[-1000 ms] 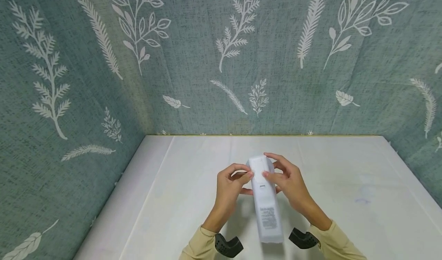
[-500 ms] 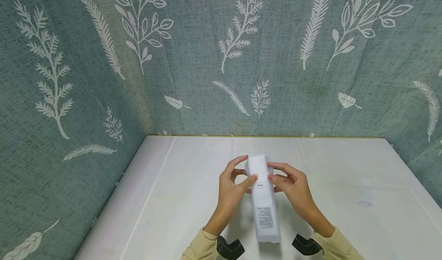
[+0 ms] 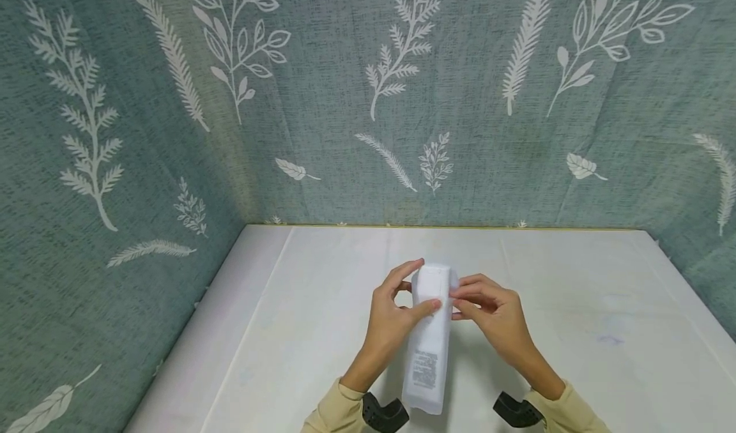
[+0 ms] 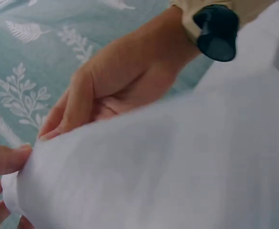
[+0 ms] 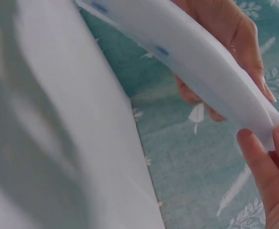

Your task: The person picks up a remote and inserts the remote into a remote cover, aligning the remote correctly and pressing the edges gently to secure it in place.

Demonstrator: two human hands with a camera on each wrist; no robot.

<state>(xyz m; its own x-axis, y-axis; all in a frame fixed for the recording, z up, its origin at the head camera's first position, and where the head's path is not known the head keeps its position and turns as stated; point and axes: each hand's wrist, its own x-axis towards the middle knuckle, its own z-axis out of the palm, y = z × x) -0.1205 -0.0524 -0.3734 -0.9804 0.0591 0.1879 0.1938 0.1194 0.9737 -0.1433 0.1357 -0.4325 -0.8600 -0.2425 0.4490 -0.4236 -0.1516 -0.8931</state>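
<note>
A long white remote control (image 3: 427, 337) in a thin translucent plastic sleeve is held back side up above the table, its printed label (image 3: 425, 369) toward the near end. My left hand (image 3: 391, 315) grips it from the left, thumb across the back and forefinger at the far end. On the right edge, my right hand (image 3: 494, 315) pinches at the sleeve with thumb and fingertips. The left wrist view has the sleeved remote (image 4: 144, 167) large in front, with the right hand (image 4: 130, 67) behind it. Right fingertips (image 5: 259, 162) touch the remote's end in the right wrist view.
A white-covered table (image 3: 310, 331) lies beneath the hands. Green cloth walls (image 3: 322, 101) with white leaf prints stand behind it and at both sides. Black camera mounts (image 3: 384, 414) sit on both wrists, close to the remote's near end.
The remote's near end has swung left, so it now tilts the other way. The left thumb has moved farther across it, and the right hand has shifted slightly right, fingers drawn together at the edge.
</note>
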